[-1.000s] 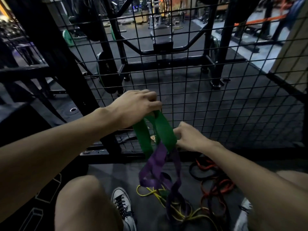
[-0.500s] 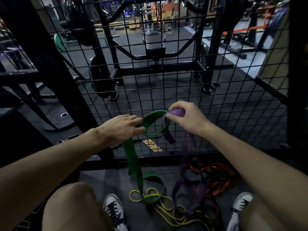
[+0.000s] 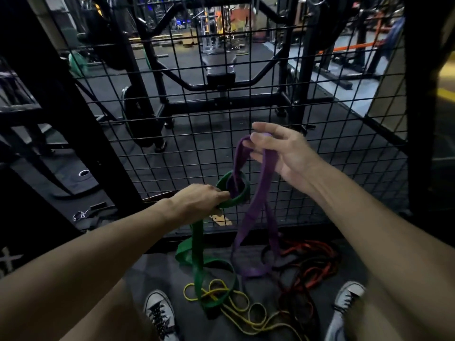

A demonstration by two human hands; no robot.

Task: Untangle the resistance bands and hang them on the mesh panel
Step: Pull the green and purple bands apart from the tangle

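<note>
Our right hand [image 3: 283, 156] holds the top of the purple band [image 3: 261, 193] up high. The thumb and first fingers pinch it, and the other fingers are spread loosely. Our left hand [image 3: 197, 199] sits lower and grips the green band [image 3: 197, 247], fingers curled round it.

Just past the left grip, the green band makes a small ring. One side of the purple band goes through that ring. That is the knot we want to undo, we think. Below both grips the bands hang down to the floor, where a thin yellow band [image 3: 236, 306] and some red bands [image 3: 312, 264] lie in a pile.

To do this well, we should keep the green ring loose and open, not tight. Then we pull the purple band up slowly, so it slides out. If we yank, the green may snag on the yellow one below. The mesh panel [image 3: 320, 134] stands right behind both grips, ready for hanging.
</note>
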